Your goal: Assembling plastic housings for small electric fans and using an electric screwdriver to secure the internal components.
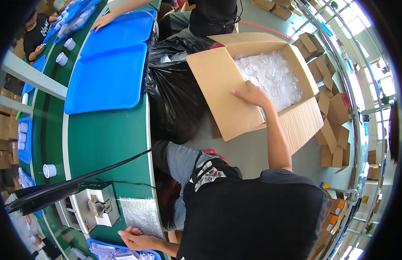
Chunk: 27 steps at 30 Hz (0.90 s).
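My right hand [253, 94] is at the near edge of an open cardboard box [222, 93], its thumb on the flap and its fingers over the rim. Inside the box lie many clear rounded plastic pieces [274, 76]. My left hand [134, 238] hovers low on the left with loosely curled fingers apart and nothing visible in it. Just below that hand is a blue tray [92, 242] with clear plastic parts [118, 253]. A grey-white bench machine [95, 208] with a metal fixture stands beyond it, on the green table.
Two blue trays [105, 82] lie on the green table [108, 143]. A black plastic bag [175, 95] hangs between table and box. A black arm [79, 182] crosses over the machine. Co-workers sit ahead, one with a hand [103, 21] at a tray. Empty cartons [335, 108] lie at right.
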Available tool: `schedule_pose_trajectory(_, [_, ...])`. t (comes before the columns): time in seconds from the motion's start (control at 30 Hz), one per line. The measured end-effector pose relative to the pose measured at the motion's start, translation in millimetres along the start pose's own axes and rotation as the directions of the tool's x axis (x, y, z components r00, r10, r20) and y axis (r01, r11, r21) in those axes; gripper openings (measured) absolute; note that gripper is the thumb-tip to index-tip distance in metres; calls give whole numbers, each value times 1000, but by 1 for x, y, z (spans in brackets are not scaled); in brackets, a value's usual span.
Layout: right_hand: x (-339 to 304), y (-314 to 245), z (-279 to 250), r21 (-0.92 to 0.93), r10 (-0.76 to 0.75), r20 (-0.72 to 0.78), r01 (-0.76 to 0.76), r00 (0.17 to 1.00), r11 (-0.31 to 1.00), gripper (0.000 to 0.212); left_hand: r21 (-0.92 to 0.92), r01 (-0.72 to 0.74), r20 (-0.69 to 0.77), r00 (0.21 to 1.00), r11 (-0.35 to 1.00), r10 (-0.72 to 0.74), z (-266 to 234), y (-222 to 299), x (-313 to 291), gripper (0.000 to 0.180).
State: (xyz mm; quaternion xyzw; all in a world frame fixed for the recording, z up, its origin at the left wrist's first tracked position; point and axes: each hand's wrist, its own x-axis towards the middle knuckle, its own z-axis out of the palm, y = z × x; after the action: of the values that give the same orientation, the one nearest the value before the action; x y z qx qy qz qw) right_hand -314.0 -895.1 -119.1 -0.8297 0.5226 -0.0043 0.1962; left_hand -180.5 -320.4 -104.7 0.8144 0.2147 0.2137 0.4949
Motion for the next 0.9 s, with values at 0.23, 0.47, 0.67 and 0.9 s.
schedule_pose_trajectory(0.23, [11,-3,15,-160,8,-50,-16,999,987,73,-12,-17,6,1000,1000,17,-4,-1,0,52])
schedule_pose_trajectory(0.47, [104,3,-14,-185,-313,-493,253,812,949,60,-59,-36,13,999,998,37,-7,-10,5,51])
schedule_pose_trajectory(0.67, [196,-30,-17,-493,-554,-66,456,830,741,73,-151,56,75,996,987,-45,-8,9,-2,54])
schedule_pose_trajectory(0.9, [245,-25,-17,-486,-571,54,521,819,702,44,-93,20,-3,1000,995,-21,4,9,-4,52])
